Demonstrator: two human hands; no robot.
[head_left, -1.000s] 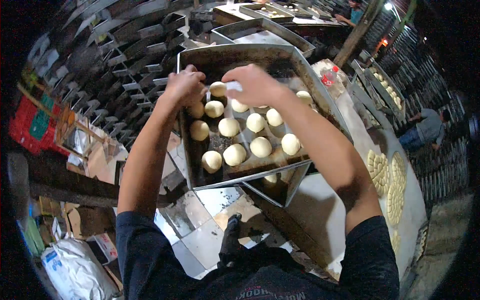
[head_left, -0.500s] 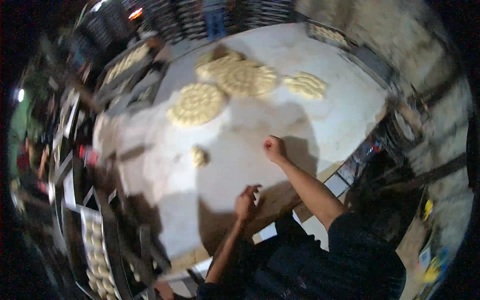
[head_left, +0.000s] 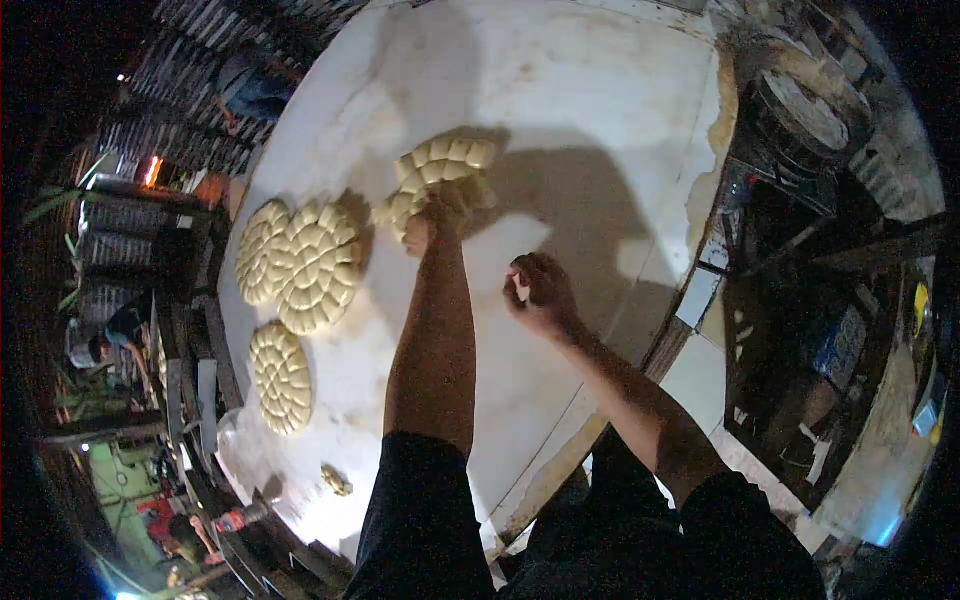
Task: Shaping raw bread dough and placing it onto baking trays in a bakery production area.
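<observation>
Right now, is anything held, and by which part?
The left hand is at the dough cluster, its grip hidden; the right hand is curled. Whether either holds anything cannot be told.

A broad white worktop (head_left: pixel 570 90) fills the middle of the room, its right edge worn brown and ragged. Past its left edge stands a dark slatted wall (head_left: pixel 190 110) — an orange light (head_left: pixel 152 172) glows there — and, toward the near-left corner, a green wall (head_left: pixel 112 480). Pale floor tiles (head_left: pixel 697 385) lie beside the right edge.
</observation>
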